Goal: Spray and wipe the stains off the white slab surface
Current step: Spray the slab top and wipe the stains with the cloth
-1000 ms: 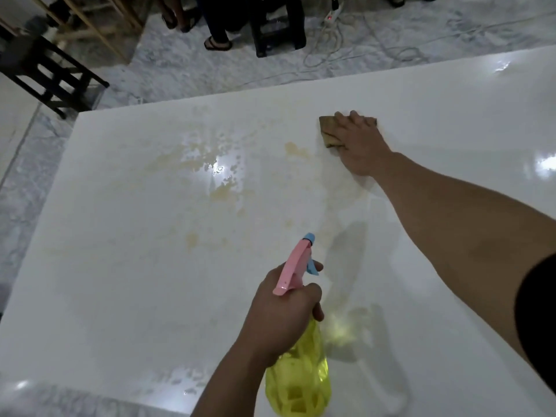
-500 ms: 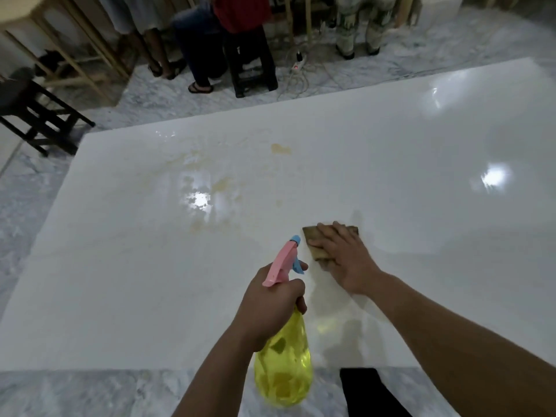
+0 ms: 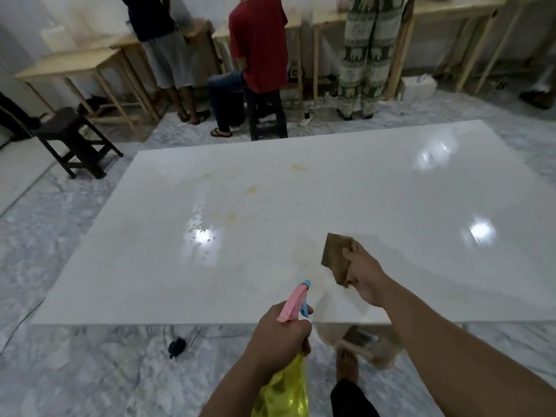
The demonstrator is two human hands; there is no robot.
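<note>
Holding a brown sponge (image 3: pixel 337 257) in the right hand (image 3: pixel 365 276), fingers pinched round its edge, lifted up off the white slab (image 3: pixel 391 206) near the front edge. Gripping a yellow spray bottle (image 3: pixel 285 389) by its pink trigger head (image 3: pixel 293 302) with the left hand (image 3: pixel 276 335), fingers wrapped tight. Yellowish stains (image 3: pixel 251 191) sitting further back on the slab, well apart from the sponge, plus a wet smear just beside it.
</note>
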